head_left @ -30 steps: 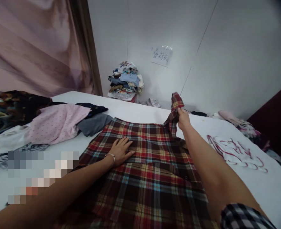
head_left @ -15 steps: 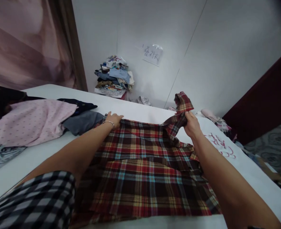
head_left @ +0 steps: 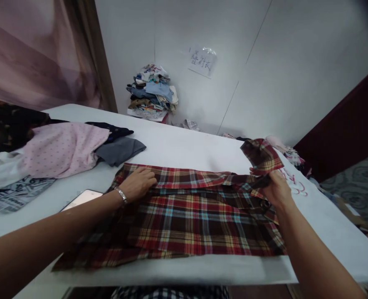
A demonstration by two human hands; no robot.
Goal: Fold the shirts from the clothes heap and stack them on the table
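Observation:
A red, brown and yellow plaid shirt (head_left: 190,220) lies spread on the white table (head_left: 184,147) in front of me. My left hand (head_left: 137,183), with a bracelet on the wrist, rests with curled fingers on the shirt's far left edge. My right hand (head_left: 275,189) grips the shirt's sleeve (head_left: 261,155) at the far right, and the sleeve end stands up above my fingers.
A pink dotted garment (head_left: 62,147), a grey one (head_left: 119,149) and other clothes lie at the left. A phone (head_left: 80,198) lies left of the shirt. A heap of clothes (head_left: 152,93) sits by the wall under a paper note (head_left: 202,61). A white and red cloth (head_left: 294,185) lies right.
My right hand has pulled the sleeve down and to the right, nearer the table. My left hand slid back along the shirt's far edge toward me. The shirt lies flatter.

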